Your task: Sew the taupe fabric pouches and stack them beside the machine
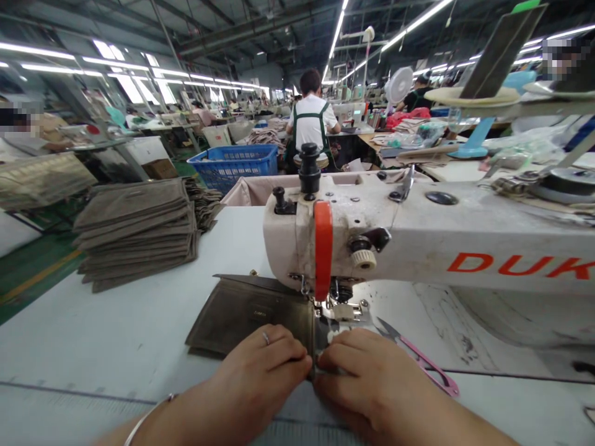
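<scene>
Pinched dark panel (246,316) at presser foot (341,311) in clenched left grip (263,365) and right grip (367,371), where a slip risked injury.

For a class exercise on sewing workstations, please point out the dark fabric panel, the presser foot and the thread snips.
Dark fabric panel (246,316): head view, on its flat upper face.
Presser foot (341,311): head view, on its metal foot.
Thread snips (430,362): head view, on the pink handle.

Matt cloth panel (248,316), glossy painted metal sewing machine arm (469,248), smooth pale tabletop (102,328)
</scene>
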Demonstrator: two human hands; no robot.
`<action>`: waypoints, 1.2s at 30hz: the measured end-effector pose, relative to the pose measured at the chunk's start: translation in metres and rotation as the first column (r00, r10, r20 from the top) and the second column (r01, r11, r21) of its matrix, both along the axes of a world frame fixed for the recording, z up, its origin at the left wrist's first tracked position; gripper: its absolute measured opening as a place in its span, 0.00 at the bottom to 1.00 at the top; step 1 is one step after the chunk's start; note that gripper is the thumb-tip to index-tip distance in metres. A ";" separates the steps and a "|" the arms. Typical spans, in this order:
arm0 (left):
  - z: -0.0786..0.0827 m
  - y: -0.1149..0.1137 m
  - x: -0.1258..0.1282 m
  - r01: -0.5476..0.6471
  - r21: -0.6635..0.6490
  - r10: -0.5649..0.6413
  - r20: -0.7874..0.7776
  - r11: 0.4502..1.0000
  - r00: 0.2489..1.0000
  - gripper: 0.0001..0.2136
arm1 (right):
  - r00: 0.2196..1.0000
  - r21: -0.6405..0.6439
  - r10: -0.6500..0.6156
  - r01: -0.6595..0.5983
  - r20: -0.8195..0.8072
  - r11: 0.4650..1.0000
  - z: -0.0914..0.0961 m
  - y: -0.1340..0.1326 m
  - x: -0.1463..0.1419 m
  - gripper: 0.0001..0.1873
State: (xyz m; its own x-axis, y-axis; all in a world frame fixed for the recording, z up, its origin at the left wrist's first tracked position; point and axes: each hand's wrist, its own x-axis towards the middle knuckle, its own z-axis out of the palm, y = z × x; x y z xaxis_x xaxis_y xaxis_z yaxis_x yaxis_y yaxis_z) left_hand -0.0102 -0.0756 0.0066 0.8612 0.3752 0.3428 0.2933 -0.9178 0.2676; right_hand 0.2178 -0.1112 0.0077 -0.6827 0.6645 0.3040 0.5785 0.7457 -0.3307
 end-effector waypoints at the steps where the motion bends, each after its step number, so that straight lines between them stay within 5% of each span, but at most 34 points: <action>1: -0.001 0.000 -0.001 -0.005 -0.010 0.005 0.005 1.000 1.000 0.10 | 1.000 -0.014 -0.006 0.006 -0.011 1.000 0.001 0.000 0.001 0.07; 12: 0.004 0.000 -0.001 0.038 -0.030 -0.040 -0.057 0.999 0.998 0.09 | 0.987 -0.080 -0.038 0.026 -0.154 0.996 0.005 0.000 0.003 0.11; 24: 0.004 0.007 -0.001 0.085 -0.080 -0.084 0.021 0.993 0.996 0.09 | 0.989 0.045 0.052 -0.047 -0.141 0.998 -0.021 0.008 0.000 0.14; 36: -0.004 0.034 -0.001 0.057 -0.042 -0.059 -0.059 0.998 0.996 0.11 | 0.987 0.083 -0.054 0.068 -0.153 0.994 -0.023 0.016 -0.003 0.17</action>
